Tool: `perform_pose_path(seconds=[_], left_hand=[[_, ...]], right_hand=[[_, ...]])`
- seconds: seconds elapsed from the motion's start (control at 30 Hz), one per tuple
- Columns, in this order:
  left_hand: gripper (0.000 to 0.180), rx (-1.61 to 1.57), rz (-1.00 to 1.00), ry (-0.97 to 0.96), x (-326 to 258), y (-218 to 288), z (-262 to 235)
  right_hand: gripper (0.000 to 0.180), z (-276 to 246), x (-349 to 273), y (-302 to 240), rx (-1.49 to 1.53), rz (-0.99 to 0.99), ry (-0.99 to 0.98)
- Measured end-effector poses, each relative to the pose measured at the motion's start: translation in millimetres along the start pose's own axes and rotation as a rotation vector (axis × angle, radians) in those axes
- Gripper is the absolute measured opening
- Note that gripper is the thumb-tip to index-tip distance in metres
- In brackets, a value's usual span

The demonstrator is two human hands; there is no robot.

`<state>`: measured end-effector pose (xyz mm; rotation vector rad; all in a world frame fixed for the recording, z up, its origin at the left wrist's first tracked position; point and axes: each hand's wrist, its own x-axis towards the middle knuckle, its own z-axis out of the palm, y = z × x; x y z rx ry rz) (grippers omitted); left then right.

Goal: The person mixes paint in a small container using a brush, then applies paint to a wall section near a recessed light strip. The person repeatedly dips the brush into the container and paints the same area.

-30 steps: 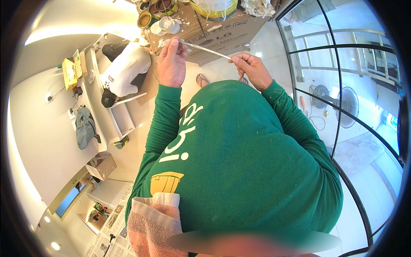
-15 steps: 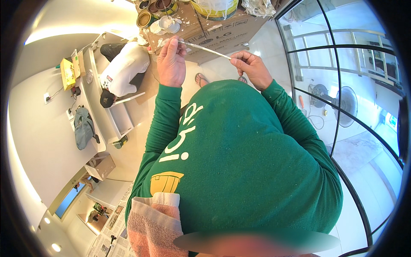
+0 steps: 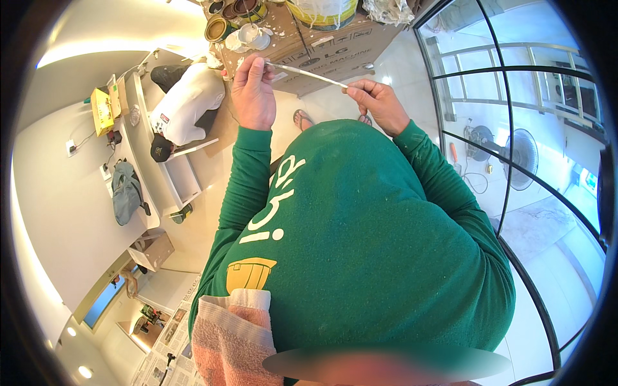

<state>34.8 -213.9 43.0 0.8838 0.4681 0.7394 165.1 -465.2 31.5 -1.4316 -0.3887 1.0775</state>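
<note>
A thin white stick point(image 3: 308, 74) spans the gap between my two hands, sloping down slightly to the right. My left hand point(image 3: 255, 95) pinches its left end between thumb and fingertips, palm turned partly up. At the other end, my right hand point(image 3: 378, 105) has its thumb and forefinger closed on the stick. Just beyond my hands stands a large cardboard box point(image 3: 351, 53). On the box top, small white tubs point(image 3: 253, 37) sit near my left hand, beside an open paint can point(image 3: 219, 29).
A big paint-streaked bucket point(image 3: 325, 14) and crumpled plastic point(image 3: 388, 9) top the box. To the left, a person in white point(image 3: 187, 106) bends over white furniture panels point(image 3: 182, 180). A black-framed glass partition point(image 3: 508, 109) runs along the right, with a fan point(image 3: 521, 159) and a ladder point(image 3: 541, 56) behind it.
My left hand has shifted slightly left, taking its end of the stick along. The right hand keeps nearly the same place. The person on the left has barely moved.
</note>
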Motion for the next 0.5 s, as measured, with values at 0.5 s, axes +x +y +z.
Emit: perform_pose_path(seconds=[0.5], left_hand=[[0.022, 0.014, 0.048, 0.082, -2.7, -0.3, 4.7]], right_hand=[[0.029, 0.8, 1.2, 9.1, 0.081, -0.079, 0.008]])
